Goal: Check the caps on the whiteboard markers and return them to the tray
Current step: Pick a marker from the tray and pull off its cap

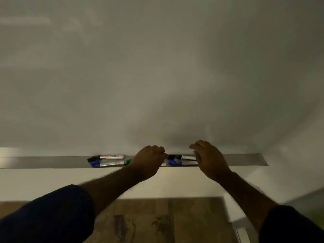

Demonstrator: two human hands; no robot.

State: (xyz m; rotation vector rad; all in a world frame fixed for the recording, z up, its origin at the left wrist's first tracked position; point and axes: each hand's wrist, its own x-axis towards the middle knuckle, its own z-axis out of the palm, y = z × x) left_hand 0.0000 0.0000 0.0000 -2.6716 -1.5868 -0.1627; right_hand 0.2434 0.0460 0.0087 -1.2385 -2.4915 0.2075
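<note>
A long metal tray (43, 162) runs along the bottom edge of the whiteboard (157, 76). On its left part lie a black-capped marker (108, 157) and a blue-capped marker (107, 163). A green cap (128, 161) shows beside my left wrist. My left hand (149, 160) is over the tray with its fingers curled; what is under it is hidden. A black-capped marker (181, 157) and blue caps (174, 163) lie between my hands. My right hand (208, 160) hovers over these markers' right ends, fingers spread and holding nothing.
The tray's right end (261, 159) stops short of a wall corner. Below the tray is a white wall strip (52, 183), then wood-patterned floor (157, 221). A pale metal rail (243, 232) lies at the lower right.
</note>
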